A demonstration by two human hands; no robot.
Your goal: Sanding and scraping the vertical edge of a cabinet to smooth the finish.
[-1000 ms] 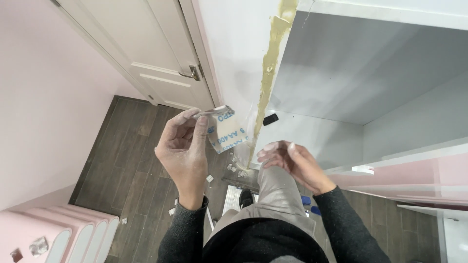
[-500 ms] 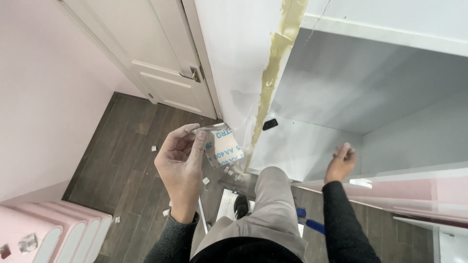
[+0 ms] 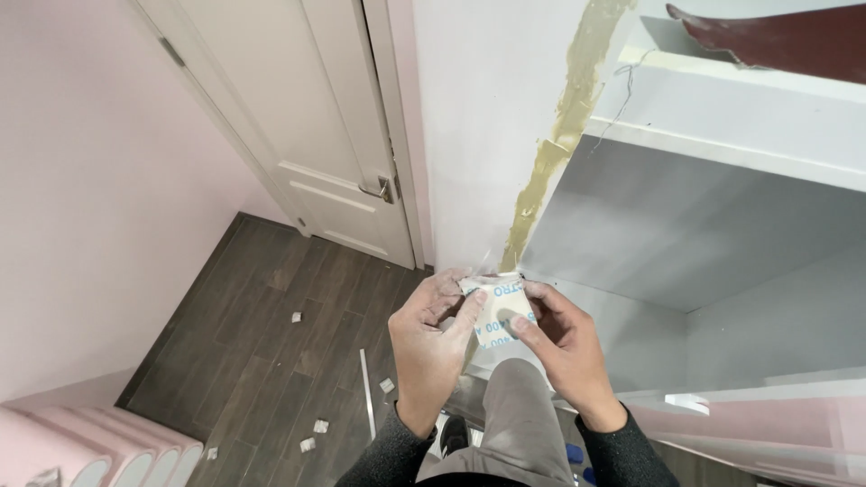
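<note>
Pink walls (image 3: 81, 180), a white panelled door (image 3: 307, 135) with a metal lever handle (image 3: 381, 189), dark wood-plank floor (image 3: 271, 334) dotted with small white scraps (image 3: 296, 317). To the right, a white cabinet side panel (image 3: 487, 135) with a ragged yellowish strip (image 3: 559, 135) running down its front edge, beside a grey-lined shelf recess (image 3: 704, 225); above, a dark red piece (image 3: 776, 36) on the upper shelf. Pink ribbed panel (image 3: 81, 451) in the lower left corner.

Both hands raised together low in the middle of the view, just in front of the cabinet's lower edge. Left hand (image 3: 433, 343) dusty with white, fingers curled, thumb and forefinger pinching the left edge of a small white sheet with blue print (image 3: 498, 311). Right hand (image 3: 559, 347) closed on the same sheet from the right, thumb pressed on its face, fingers behind. Sheet held between the two hands, roughly upright, slightly crumpled, its top edge near the foot of the yellowish strip. Grey trouser leg (image 3: 514, 424) and dark shoe (image 3: 454, 435) below the hands; dark knit sleeves at both wrists.
</note>
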